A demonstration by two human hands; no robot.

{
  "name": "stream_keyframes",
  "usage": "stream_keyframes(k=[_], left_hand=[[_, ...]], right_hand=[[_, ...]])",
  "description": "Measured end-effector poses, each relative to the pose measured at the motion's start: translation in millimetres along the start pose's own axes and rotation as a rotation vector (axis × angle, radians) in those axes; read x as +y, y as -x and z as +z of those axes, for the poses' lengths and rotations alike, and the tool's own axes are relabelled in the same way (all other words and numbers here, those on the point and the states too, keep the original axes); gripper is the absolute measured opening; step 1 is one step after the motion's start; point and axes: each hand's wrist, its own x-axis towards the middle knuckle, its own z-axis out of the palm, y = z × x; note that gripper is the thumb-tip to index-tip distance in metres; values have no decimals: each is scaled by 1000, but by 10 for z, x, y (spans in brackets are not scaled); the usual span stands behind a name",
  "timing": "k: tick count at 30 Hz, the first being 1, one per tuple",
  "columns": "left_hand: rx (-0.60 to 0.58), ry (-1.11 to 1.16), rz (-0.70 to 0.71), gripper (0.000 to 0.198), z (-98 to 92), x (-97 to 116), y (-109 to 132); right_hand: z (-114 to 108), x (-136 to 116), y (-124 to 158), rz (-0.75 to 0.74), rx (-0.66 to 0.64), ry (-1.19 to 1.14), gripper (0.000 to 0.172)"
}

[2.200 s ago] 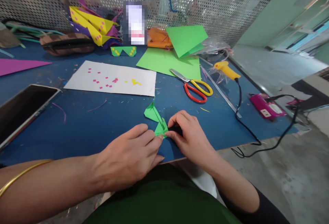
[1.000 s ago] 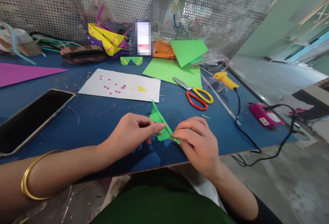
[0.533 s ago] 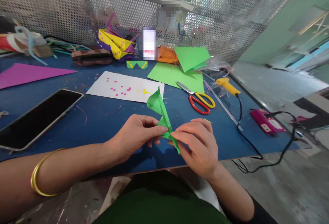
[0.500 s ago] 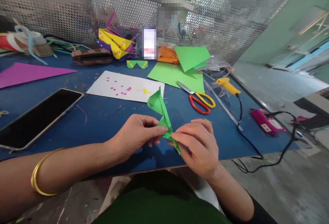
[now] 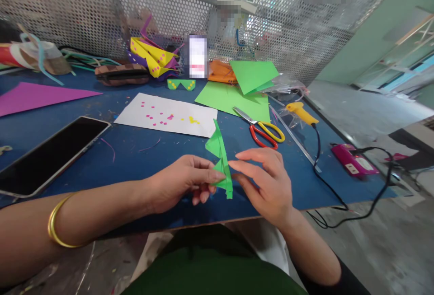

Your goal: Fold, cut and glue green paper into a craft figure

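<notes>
A small folded green paper piece point(image 5: 220, 159) stands nearly upright above the front of the blue table point(image 5: 142, 164). My left hand point(image 5: 185, 182) pinches its lower part between thumb and fingers. My right hand point(image 5: 267, 182) is just to the right of the paper, fingers stretched and apart, its thumb tip close to the paper's right edge; I cannot tell whether it touches. A gold bangle point(image 5: 56, 220) sits on my left forearm.
On the table lie a white sheet with pink and yellow bits point(image 5: 166, 116), green paper sheets point(image 5: 237, 94), red-and-yellow scissors point(image 5: 262, 130), a yellow glue gun point(image 5: 300, 112) with its black cord, a phone point(image 5: 50, 152) and a purple paper triangle point(image 5: 37, 96). Perforated metal screen behind.
The paper was pressed on the table, then lifted by both hands. Since half a second ago my right hand has let go and opened; the paper has turned more upright in my left hand.
</notes>
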Motion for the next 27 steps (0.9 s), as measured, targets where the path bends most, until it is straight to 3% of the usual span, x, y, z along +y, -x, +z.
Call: stream_keyframes(k=[4,7,10,13,16,21,27], left_hand=[[-274,143,-129,25,-35,10,12],[-318,211,-155,28,-58,14,1],[-194,227,-133,46,-57,6,-24],[50,303,49,46,-53,-4,-58],[188,451,235,40,-72,2,-88],[206,602,292,20,-102,22,-97],[187,481,285,11,-84,-2,-99]], right_hand=[[-28,77,-107,-20,-63,-101,12],[-36,116,-210,2,-188,-197,7],[-41,148,-326,69,-255,-256,8],[-50,176,-436,196,-315,-306,10],[-56,196,-521,297,-404,-323,14],[-33,214,-571,318,-417,-298,17],[25,236,-570,355,-457,-291,16]])
